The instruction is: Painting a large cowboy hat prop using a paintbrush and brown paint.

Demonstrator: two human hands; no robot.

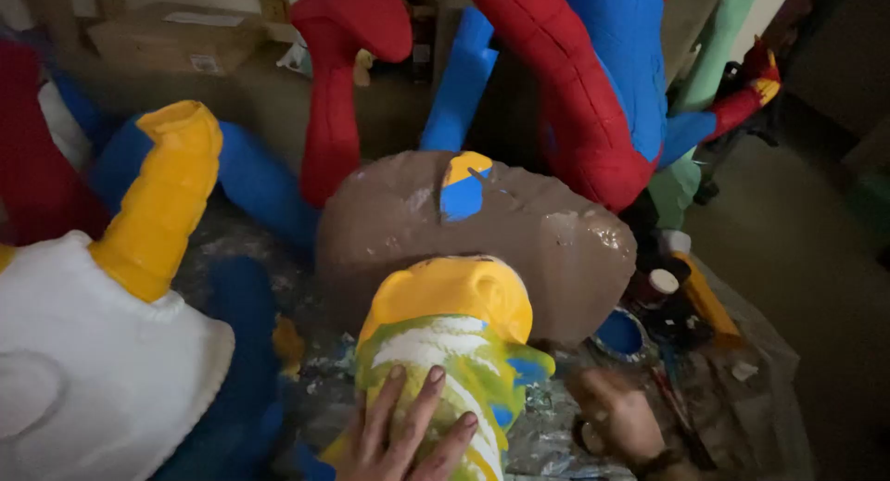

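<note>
Pretty crowded spot here. Right in the middle there's a yellow-topped figure (445,342) with a white body smeared green and yellow, standing in front of a big brown slab (547,231) that has a small blue and yellow patch (464,186) near its top edge. Behind the slab stands a tall red and blue costumed figure (593,92), plus a separate red limb (338,82). On the left, a white figure (83,370) with a yellow horn (162,203) takes up a lot of room, with a blue shape (250,184) behind it. To the right of the slab sit a blue paint pot (619,335), a white-capped bottle (660,284) and a yellow-handled tool (706,300) on a messy, foil-covered bench (547,425).

The left hand (408,435) lies flat against the striped body of the yellow-topped figure, fingers (428,398) spread and pointing up (not gripping, just pressed on it). The right hand (616,425) is low by the bench, just right of the figure, blurred, so I can't tell whether it's closed on anything.
</note>
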